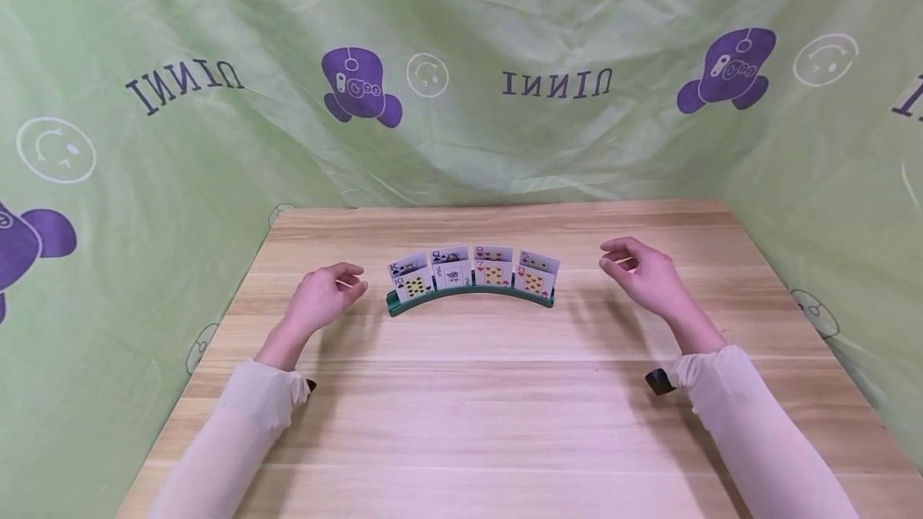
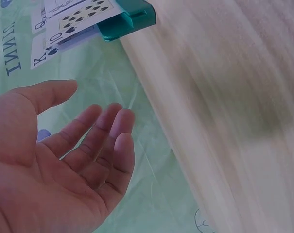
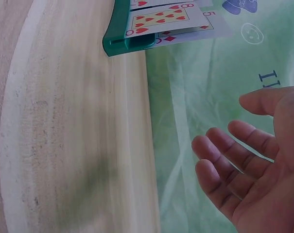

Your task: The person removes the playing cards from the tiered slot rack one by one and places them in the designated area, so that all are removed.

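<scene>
A green curved card holder (image 1: 472, 291) stands on the table with playing cards upright in two rows. Its front row shows a ten of spades (image 1: 414, 287), a joker (image 1: 453, 275), a seven of hearts (image 1: 493, 273) and an eight of hearts (image 1: 534, 283). Behind them, a king of spades (image 1: 409, 264) and other cards are partly covered. My left hand (image 1: 324, 297) hovers left of the holder, palm inward, fingers loosely bent and holding nothing. To the right, apart from the cards, my right hand (image 1: 649, 279) is likewise relaxed and holds nothing.
The holder sits toward the back of a wooden table (image 1: 461, 407). A green printed cloth (image 1: 461, 150) hangs behind the table and along both sides. A black device (image 1: 659, 381) shows at the right sleeve's cuff.
</scene>
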The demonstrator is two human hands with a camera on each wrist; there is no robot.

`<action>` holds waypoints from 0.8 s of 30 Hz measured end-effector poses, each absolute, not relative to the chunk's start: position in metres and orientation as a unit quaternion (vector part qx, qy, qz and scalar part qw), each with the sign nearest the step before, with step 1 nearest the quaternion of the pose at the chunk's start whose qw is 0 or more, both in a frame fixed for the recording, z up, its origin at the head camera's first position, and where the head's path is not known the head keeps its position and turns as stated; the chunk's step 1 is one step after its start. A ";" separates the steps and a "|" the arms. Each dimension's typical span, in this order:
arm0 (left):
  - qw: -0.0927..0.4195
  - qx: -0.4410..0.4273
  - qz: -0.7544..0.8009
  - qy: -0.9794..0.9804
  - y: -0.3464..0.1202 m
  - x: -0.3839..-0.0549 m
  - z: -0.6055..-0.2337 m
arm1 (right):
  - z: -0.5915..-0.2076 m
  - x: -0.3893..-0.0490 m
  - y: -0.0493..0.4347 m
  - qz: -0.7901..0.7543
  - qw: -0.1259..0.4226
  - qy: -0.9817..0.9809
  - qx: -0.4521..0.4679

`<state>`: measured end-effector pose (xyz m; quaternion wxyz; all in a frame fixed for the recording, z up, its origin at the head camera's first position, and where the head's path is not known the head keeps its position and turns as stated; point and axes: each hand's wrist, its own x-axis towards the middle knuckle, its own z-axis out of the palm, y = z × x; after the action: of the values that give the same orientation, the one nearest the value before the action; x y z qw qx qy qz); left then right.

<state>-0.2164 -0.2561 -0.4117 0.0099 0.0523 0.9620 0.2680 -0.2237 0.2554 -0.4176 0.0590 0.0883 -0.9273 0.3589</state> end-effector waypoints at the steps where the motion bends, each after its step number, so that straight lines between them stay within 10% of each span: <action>1: 0.008 0.054 0.269 0.962 -0.256 -0.216 -0.413 | -0.418 -0.223 0.255 0.360 0.059 -0.927 0.088; 24: -0.019 0.042 0.293 0.955 -0.250 -0.212 -0.425 | -0.430 -0.217 0.248 0.396 0.033 -0.915 0.075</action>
<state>-0.2118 -0.2499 -0.4250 -0.0192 0.0419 0.9549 0.2934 -0.2167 0.2477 -0.4300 0.0330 0.0751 -0.9148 0.3956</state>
